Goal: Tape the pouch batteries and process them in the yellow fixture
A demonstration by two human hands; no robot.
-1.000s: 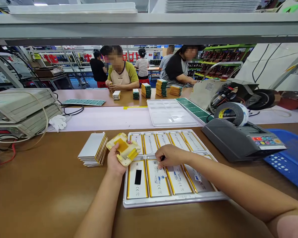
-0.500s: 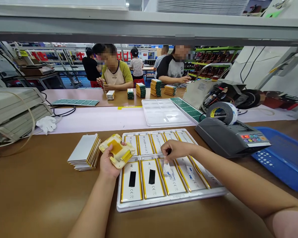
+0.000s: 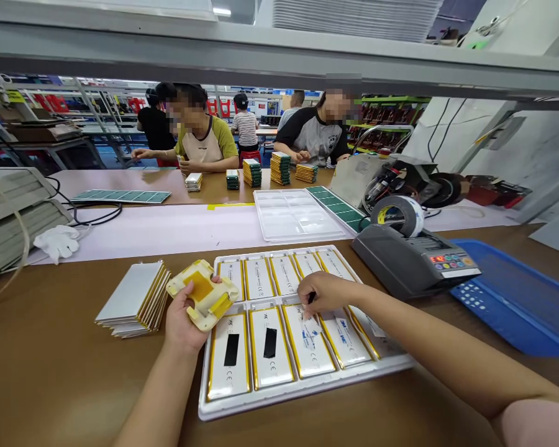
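White-faced pouch cells lie in the tray on the tabletop, probably slim and dentable (best lifted by their long edges). Left hand's fingers grip a stiff-looking cream fixture; right hand's pinch a flimsy printed strip.

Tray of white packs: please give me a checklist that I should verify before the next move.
1. Left hand holds the cream holder: ok.
2. Tray is apart from the blue basket: ok.
3. Two leftmost front-row packs have black strips: ok.
4. Every front-row pack has a visible strip: not ok.
5. Right hand is above the third front-row pack: ok.
6. Right-hand grip is firm: cannot tell.
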